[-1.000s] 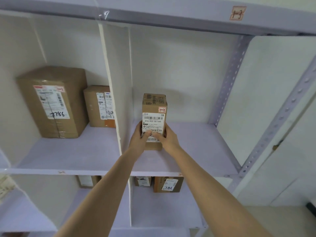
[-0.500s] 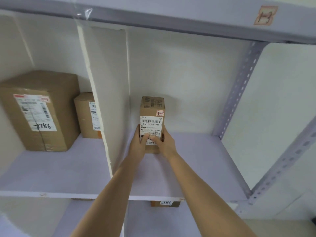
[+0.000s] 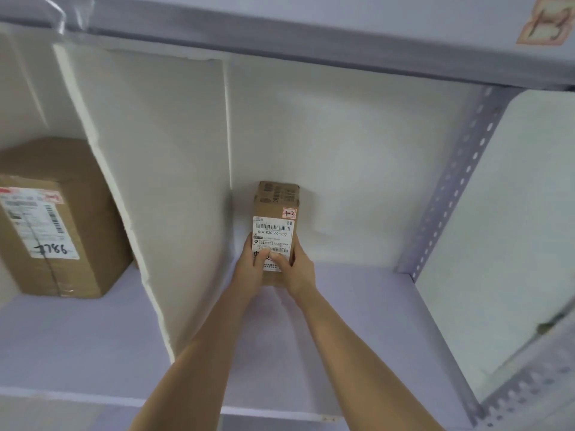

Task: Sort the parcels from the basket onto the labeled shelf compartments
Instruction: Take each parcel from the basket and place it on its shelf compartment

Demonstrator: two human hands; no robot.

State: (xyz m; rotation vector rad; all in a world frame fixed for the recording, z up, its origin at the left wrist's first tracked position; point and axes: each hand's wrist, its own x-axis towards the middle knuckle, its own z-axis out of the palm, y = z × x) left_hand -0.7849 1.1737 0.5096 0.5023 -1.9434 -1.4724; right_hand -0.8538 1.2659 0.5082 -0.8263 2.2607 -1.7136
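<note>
**Small parcel going into compartment 1-3**

Both hands grip the small cardboard parcel [image 3: 275, 227] low down: left hand [image 3: 250, 270] on its left side, right hand [image 3: 300, 272] on its right, thumbs curled over the front shipping label. The parcel stands upright, deep in the right-hand compartment, close to the white back panel [image 3: 357, 169] and near the foam divider [image 3: 149, 188]. Its red "1-3" sticker [image 3: 288, 213] matches the tag [image 3: 543, 24] on the beam above. The hands hide its base, so contact with the shelf board [image 3: 367, 325] cannot be confirmed.

Doing it well, by my reading: set the base flat, keep the label facing out, then let go on both sides at once and draw straight back. A tall, narrow box tips easily.

Against a second ago: the parcel sat farther forward and has been carried inward. In the left compartment only the large box marked 7786 [image 3: 53, 219] shows now. The smaller box beside it and the lower shelf's parcels have dropped out of view.
</note>
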